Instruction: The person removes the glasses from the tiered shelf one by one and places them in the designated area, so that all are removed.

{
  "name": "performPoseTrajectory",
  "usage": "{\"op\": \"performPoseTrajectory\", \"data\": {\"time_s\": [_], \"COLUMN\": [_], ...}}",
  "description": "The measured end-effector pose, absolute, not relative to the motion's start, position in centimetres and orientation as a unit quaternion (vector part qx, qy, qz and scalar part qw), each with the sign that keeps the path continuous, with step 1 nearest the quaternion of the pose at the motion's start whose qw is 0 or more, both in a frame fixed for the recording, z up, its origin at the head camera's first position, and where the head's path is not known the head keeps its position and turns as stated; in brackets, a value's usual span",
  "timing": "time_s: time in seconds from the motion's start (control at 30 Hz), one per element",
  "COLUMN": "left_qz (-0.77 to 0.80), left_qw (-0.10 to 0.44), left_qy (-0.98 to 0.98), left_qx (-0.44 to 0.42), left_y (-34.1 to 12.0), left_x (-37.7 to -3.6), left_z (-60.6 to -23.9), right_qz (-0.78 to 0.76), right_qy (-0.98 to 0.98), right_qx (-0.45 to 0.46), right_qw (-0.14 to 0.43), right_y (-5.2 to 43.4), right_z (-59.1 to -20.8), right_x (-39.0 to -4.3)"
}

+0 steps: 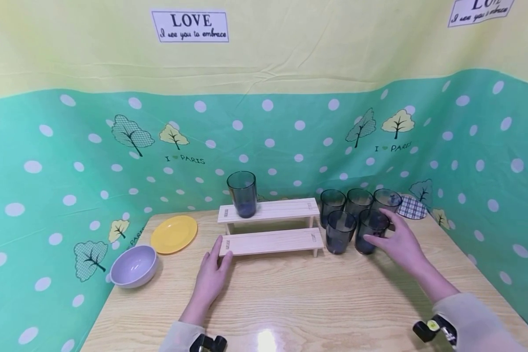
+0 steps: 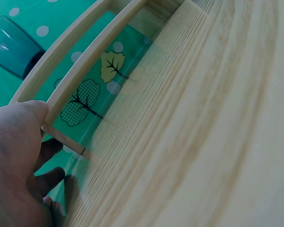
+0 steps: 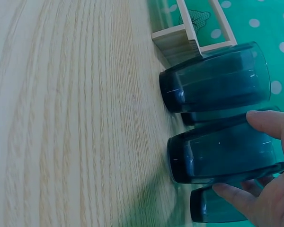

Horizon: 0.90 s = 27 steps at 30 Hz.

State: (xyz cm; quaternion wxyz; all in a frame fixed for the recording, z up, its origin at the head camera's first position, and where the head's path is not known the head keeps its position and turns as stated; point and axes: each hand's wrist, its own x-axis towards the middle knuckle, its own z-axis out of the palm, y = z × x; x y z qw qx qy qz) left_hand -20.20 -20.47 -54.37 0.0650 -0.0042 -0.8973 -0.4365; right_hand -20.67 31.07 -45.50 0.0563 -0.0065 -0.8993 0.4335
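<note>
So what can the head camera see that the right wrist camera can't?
Only the head view shows the yellow plate, the lilac bowl, the left hand touching the shelf's lower step, and one cup on the top step.
Only the right wrist view shows close up the fingertips wrapped round the cup.
Both show the right hand gripping a dark cup, neighbouring cups, the wooden step shelf and the table.

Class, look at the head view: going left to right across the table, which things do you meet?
Lilac bowl → yellow plate → left hand → glass on the upper step → group of five glasses → right hand.
</note>
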Motion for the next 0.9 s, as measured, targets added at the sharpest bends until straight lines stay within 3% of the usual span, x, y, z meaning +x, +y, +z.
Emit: {"op": "performPoseTrajectory", "data": {"time_s": [0.9], "left_qz": [-0.438], "left_qw": [0.058], "left_qy": [-0.897], "left_qx": [0.000], "left_y": [-20.42], "left_x": [-20.23], "left_z": [-54.15], "right_qz": [0.442], "right_qy": [-0.895], "right_qx": [0.008], "right_qw": [0.064], "right_y": [30.54], "right_z": [-45.94], "right_x": [-20.83]}}
